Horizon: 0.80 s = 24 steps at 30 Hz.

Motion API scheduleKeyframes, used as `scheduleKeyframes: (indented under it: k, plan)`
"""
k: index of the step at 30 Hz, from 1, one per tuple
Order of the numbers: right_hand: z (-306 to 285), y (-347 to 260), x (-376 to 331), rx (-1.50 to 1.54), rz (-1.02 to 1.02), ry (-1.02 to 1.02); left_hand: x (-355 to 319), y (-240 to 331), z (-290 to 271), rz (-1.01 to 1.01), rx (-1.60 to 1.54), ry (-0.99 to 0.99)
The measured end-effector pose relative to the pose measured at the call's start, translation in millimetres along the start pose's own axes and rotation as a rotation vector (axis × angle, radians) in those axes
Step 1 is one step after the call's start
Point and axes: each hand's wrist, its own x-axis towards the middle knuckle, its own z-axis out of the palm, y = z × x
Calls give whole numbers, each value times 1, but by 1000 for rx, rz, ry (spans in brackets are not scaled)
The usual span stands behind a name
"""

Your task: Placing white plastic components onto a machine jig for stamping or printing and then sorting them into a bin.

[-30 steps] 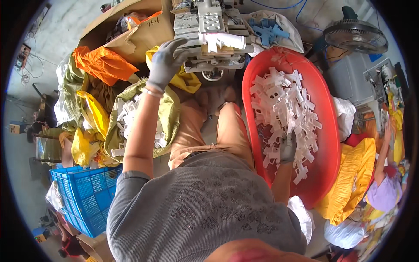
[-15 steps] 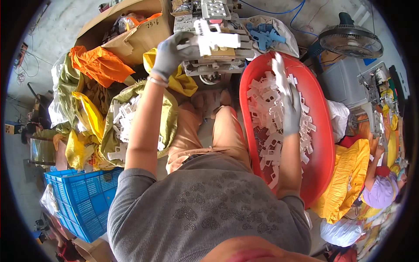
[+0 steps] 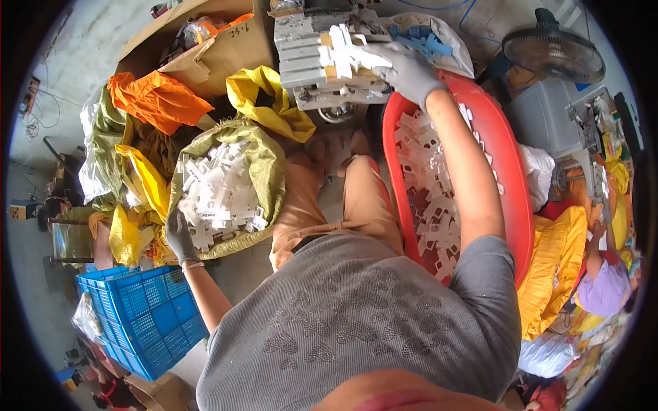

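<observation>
Fingers of the right hand (image 3: 406, 72), in a grey glove, are bent closed on one end of a white plastic part (image 3: 345, 53), which sits at the grey metal machine (image 3: 296, 58) just beyond the far left end of the red tub (image 3: 514, 205). Well to the left of the tub, the left hand (image 3: 179, 236), gloved too, is against the rim of a green sack (image 3: 271, 161), its fingers pointing up along the edge; whether they grip anything cannot be told. Half a second ago the left hand was up at the machine with a white part and the right was over the tub, lifting another. The heap of white pieces (image 3: 219, 188) in the sack now shows fully, no longer crossed by the left arm (image 3: 208, 293). The tub is smooth, long and oval, with more angular, pistol-shaped pieces (image 3: 419, 149) inside. The sack looks coarsely woven, its mouth crumpled; crinkled yellow cloth (image 3: 552, 267) lies right of the tub.
</observation>
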Motion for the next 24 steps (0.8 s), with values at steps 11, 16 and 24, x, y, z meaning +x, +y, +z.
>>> scheduleKeyframes:
  k: [11,16,24]
  plan:
    - [41,112,-132,526,623,7,-16,83,90,198,-153,-456]
    - [124,166,-283,45,931,-219,-20,84,109,189,-162,-575]
    - [171,146,-284,-298,1061,-93,-37,109,110,242,-74,-636]
